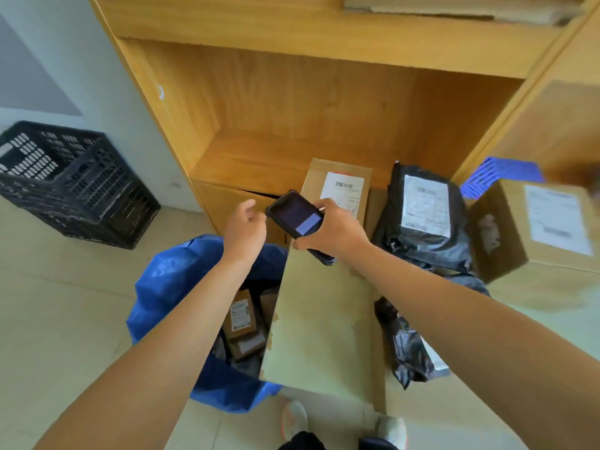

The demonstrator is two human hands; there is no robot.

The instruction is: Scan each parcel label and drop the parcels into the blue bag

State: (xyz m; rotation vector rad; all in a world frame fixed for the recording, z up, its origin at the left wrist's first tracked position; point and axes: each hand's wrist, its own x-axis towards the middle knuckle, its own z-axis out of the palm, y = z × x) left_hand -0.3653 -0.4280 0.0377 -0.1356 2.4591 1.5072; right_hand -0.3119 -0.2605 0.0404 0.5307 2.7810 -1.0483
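My right hand (334, 228) grips a black handheld scanner (295, 214) with its screen lit, held above the blue bag (168, 287). My left hand (245, 227) hovers just left of the scanner with loosely curled fingers and holds nothing. A flat cardboard parcel (318, 326) leans over the bag's right rim. Several small labelled boxes (242, 315) lie inside the bag. A labelled cardboard box (339, 186) stands behind the scanner. To its right a black poly parcel (425, 216) with a white label rests on the floor, and a larger labelled box (539, 222) sits at the right edge.
A wooden shelf unit (292, 118) rises behind the parcels. A black plastic crate (71, 180) stands at the left by the wall. Another black poly bag (409, 345) lies near my right forearm. A blue crate (500, 173) shows at the right. My shoes (293, 417) are at the bottom.
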